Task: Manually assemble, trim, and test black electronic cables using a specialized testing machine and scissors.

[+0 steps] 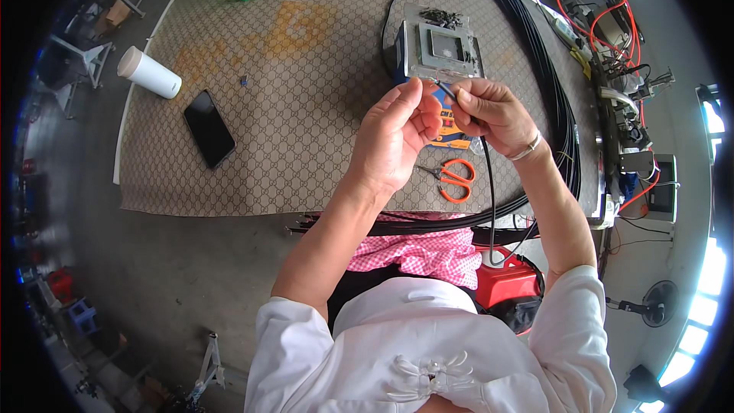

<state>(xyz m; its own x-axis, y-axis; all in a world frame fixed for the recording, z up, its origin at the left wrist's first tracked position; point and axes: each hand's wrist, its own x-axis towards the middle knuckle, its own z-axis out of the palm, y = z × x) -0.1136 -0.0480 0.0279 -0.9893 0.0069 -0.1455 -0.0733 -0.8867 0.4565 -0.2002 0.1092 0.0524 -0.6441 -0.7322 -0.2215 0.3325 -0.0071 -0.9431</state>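
Both hands' grip pinched on black cable [489, 183] — end up (away), length hanging down.

Dressed in a white short-sleeved top with a knotted fastening at the chest, pink checked cloth over the lap, silver bangle [526, 147] on the right wrist.

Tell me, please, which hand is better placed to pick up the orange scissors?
Probably the right hand. The orange scissors lie just below it on the patterned mat. However, its fingers grip the black cable, while the left hand only pinches the tip.
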